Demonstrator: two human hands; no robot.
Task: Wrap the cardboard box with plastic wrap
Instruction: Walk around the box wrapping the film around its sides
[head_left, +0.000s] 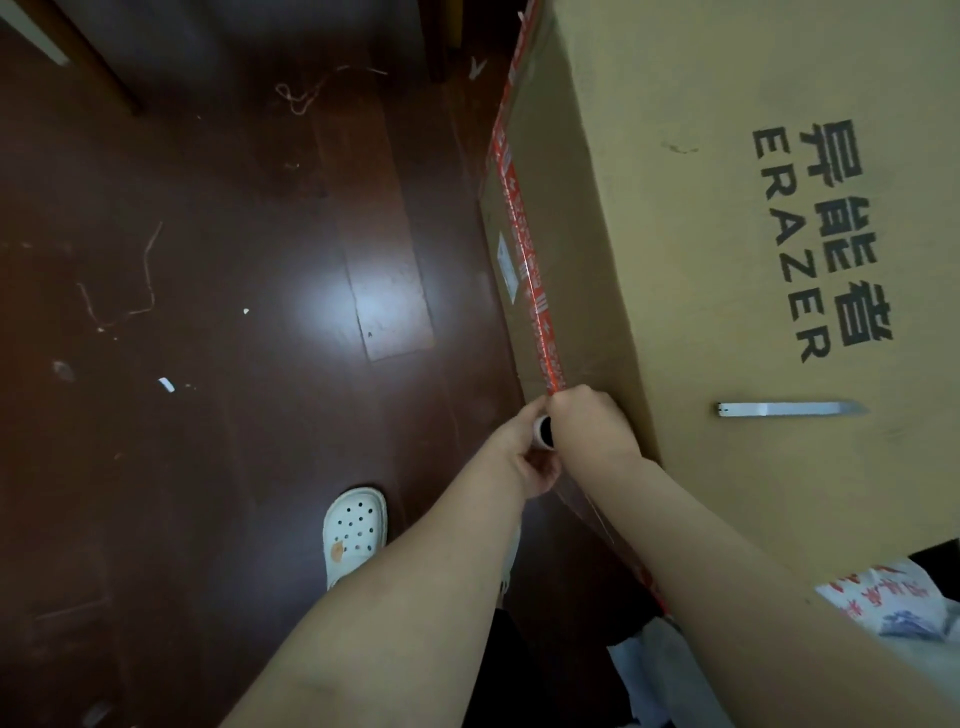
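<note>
As you are facing a large brown cardboard box (701, 234), you are holding a white-cored plastic wrap roll (543, 432) at its side.
Your left hand (519, 454) and right hand (587, 421) are both curling round it.

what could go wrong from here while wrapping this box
1. What looks like a loose blade lies on top of the cardboard box; an arm or the film could knock it off.
2. Stray strings lie on the floor, so the white clog may catch on them while walking round.
3. The left hand and right hand both grip the plastic wrap roll right at the box's corner, where film might tear.
</note>
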